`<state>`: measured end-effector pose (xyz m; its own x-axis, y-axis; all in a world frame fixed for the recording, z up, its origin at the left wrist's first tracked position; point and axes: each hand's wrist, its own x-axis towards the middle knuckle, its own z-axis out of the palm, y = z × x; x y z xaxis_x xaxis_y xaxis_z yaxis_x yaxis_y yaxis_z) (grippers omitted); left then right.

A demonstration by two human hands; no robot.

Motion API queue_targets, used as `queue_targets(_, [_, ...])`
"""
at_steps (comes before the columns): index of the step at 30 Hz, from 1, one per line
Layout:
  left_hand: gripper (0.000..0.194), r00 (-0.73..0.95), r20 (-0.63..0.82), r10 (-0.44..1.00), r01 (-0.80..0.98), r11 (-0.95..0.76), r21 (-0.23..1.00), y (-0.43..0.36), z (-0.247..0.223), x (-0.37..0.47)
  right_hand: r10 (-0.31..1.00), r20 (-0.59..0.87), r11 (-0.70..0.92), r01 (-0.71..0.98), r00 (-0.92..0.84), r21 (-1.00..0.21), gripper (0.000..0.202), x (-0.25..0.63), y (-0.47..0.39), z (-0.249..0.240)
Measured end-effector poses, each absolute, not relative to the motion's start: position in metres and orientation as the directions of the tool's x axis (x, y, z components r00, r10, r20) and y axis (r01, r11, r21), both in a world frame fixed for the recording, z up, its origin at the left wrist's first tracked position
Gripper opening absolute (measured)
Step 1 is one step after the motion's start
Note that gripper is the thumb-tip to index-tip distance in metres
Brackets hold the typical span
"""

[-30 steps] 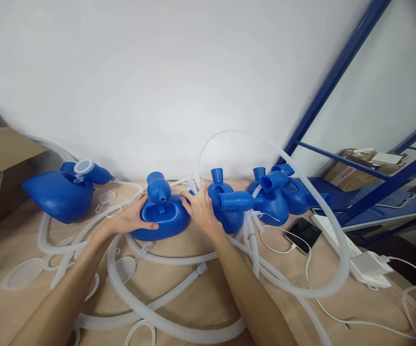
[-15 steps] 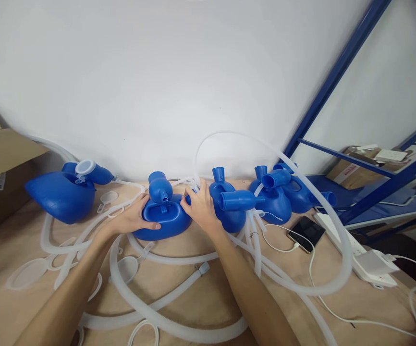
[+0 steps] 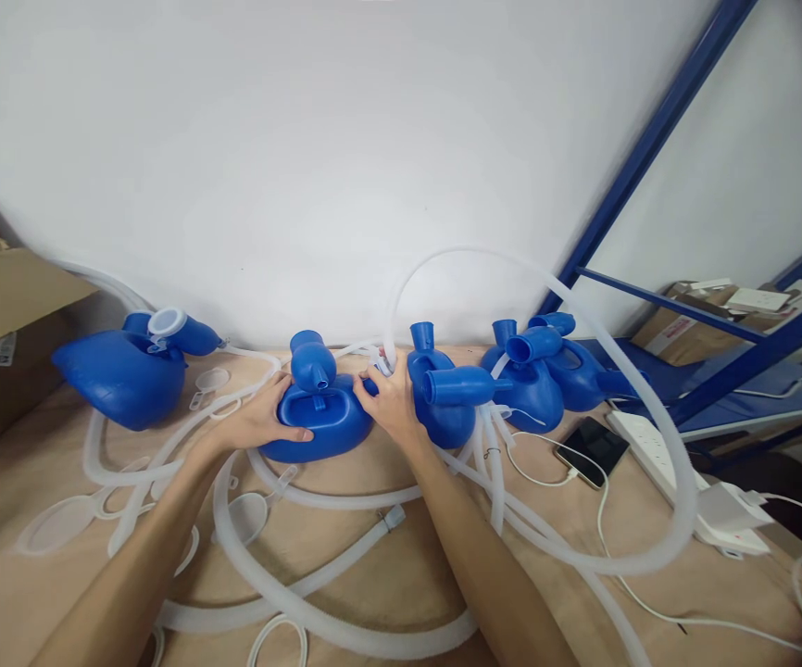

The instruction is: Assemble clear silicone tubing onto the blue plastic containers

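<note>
A blue plastic urinal bottle (image 3: 332, 435) lies on the table, its recessed handle facing up and a rounded blue neck piece (image 3: 312, 361) standing behind it. My left hand (image 3: 255, 417) grips the bottle's left side, thumb over the front rim. At the right end of the bottle, my right hand (image 3: 393, 403) is closed around the end of a translucent hose (image 3: 682, 500), beside a small blue part partly hidden by the fingers. From there the hose arches up and loops to the right. Whether hose and blue part are joined, I cannot tell.
More blue bottles (image 3: 536, 403) stand at right, another (image 3: 127, 380) at left. Hoses and clear lids (image 3: 60, 523) lie on the table. A phone (image 3: 592, 449), power strip (image 3: 657, 463) and cables are at right, a cardboard box (image 3: 12, 352) at left, a blue rack (image 3: 651, 130) behind.
My right hand has turned slightly, and the hose's upright end and loop have shifted right. The left hand keeps its grip on the bottle, which has barely moved.
</note>
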<state>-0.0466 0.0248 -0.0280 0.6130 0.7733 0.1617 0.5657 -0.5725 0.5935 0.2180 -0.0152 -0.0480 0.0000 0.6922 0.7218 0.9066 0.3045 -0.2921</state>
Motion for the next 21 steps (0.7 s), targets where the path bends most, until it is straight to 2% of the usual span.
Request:
queue_targets(9, [0.091, 0.615, 0.171, 0.77, 0.56, -0.579, 0.593, 0.026, -0.029, -0.047, 0.723, 0.691, 0.292, 0.907, -0.002, -0.303, 0.013, 0.216, -0.02, -0.037])
queue_targets(15, [0.09, 0.601, 0.168, 0.781, 0.564, -0.564, 0.604, 0.027, -0.03, -0.047, 0.828, 0.561, 0.199, 0.917, 0.032, -0.346, 0.008, 0.212, -0.028, -0.019])
queue_targets(21, [0.095, 0.599, 0.151, 0.786, 0.567, -0.55, 0.614, 0.027, -0.031, -0.048, 0.84, 0.538, 0.11, 0.949, 0.071, -0.297, 0.011, 0.203, -0.028, -0.015])
